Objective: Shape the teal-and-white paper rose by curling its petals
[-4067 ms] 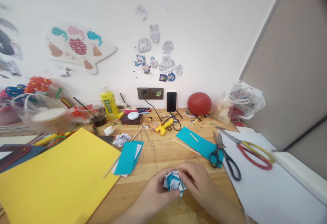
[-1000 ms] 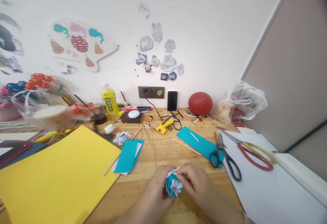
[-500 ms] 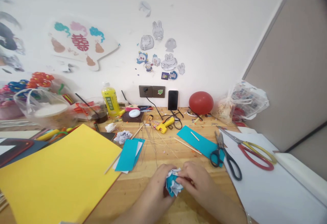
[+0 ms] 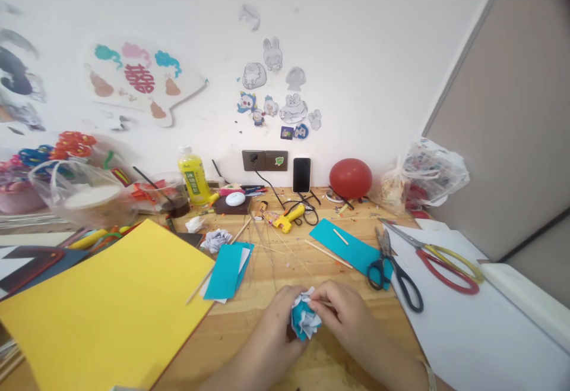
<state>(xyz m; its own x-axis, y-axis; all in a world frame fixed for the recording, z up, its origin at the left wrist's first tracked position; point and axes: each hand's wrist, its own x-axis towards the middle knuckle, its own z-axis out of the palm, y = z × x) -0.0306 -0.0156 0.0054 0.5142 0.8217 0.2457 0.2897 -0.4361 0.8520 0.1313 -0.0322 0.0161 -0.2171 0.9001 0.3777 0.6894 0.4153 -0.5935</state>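
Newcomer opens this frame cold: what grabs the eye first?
Probably the big yellow sheet, spread over the left of the wooden table, then the red balloon at the back, right of the phone. Front and centre, the left hand holds a blue-and-white paper flower while the right hand pinches its rim.

I am seeing turquoise and white on my paper rosette (image 4: 304, 321), plain yellow on the large sheet (image 4: 111, 302), yellow on the glue gun (image 4: 288, 219), red on the balloon (image 4: 351, 178), and light-brown wood grain across the counter (image 4: 231, 322).
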